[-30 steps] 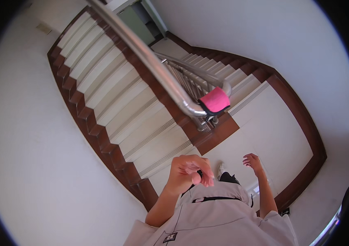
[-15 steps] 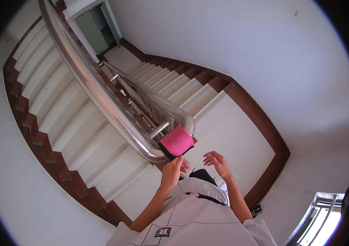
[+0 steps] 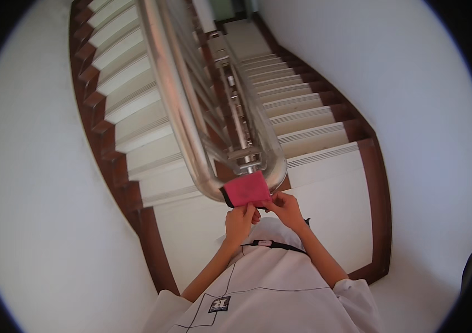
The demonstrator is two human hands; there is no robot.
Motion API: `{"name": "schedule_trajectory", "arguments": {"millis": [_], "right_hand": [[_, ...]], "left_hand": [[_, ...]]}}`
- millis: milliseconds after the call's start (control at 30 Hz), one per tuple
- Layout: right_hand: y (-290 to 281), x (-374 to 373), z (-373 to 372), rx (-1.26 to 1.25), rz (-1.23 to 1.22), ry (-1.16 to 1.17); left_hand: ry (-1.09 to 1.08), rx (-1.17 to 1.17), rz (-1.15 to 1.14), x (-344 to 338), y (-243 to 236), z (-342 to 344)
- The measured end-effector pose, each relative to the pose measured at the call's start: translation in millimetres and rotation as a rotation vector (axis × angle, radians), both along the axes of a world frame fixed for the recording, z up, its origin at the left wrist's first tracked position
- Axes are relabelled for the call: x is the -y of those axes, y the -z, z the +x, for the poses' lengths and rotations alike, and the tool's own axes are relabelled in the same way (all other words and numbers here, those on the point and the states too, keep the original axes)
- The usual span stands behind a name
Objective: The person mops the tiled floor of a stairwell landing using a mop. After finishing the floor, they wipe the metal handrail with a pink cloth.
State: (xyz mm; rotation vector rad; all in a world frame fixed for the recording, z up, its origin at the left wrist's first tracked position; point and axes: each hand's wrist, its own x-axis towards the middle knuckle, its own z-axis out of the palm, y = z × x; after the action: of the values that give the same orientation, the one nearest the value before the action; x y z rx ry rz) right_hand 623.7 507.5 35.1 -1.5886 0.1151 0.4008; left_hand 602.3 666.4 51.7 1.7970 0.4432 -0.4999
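Note:
A pink cloth (image 3: pixel 247 189) with black edging lies over the bend of the shiny metal handrail (image 3: pixel 201 176), in front of my body. At its lower edge my left hand (image 3: pixel 240 223) is closed, thumb and fingers pinching the hem. Beside it, my right hand (image 3: pixel 285 210) grips the cloth's lower right corner between thumb and fingertips. Parts of the fingers on both hands are hidden behind the cloth and each other.
Pale stairs (image 3: pixel 136 111) with dark red-brown edging run along the left of the railing, and another flight (image 3: pixel 302 114) runs along its right. White walls (image 3: pixel 25 183) enclose both sides. A pale landing (image 3: pixel 336 205) lies around me.
My right hand has moved left from open air onto the cloth's corner. The left hand now pinches the hem. The view has turned, so the railing runs more upright in it.

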Motion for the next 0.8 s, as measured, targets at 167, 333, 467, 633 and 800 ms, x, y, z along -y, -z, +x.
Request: {"name": "schedule_trajectory", "arguments": {"millis": [167, 333, 467, 633, 800], "right_hand": [[-10.1, 9.5, 11.3, 0.025, 0.13, -0.21], [-9.2, 28.3, 18.4, -0.031, 0.327, -0.423], [-49.9, 36.1, 16.9, -0.153, 0.576, -0.542], [-70.4, 47.7, 18.8, -0.267, 0.68, -0.47], [-77.9, 54.2, 8.8, -0.078, 0.572, -0.386]], "left_hand": [[-0.14, -0.123, 0.645, -46.9, 44.5, -80.4], [-0.492, -0.174, 0.092, -27.4, -16.7, -125.0], [-0.611, 0.109, -0.128, 11.1, -63.7, -123.0], [-0.504, 0.381, -0.138, 49.7, -104.3, -80.6], [-0.224, 0.205, -0.149, 49.9, -113.2, -65.6]]}}
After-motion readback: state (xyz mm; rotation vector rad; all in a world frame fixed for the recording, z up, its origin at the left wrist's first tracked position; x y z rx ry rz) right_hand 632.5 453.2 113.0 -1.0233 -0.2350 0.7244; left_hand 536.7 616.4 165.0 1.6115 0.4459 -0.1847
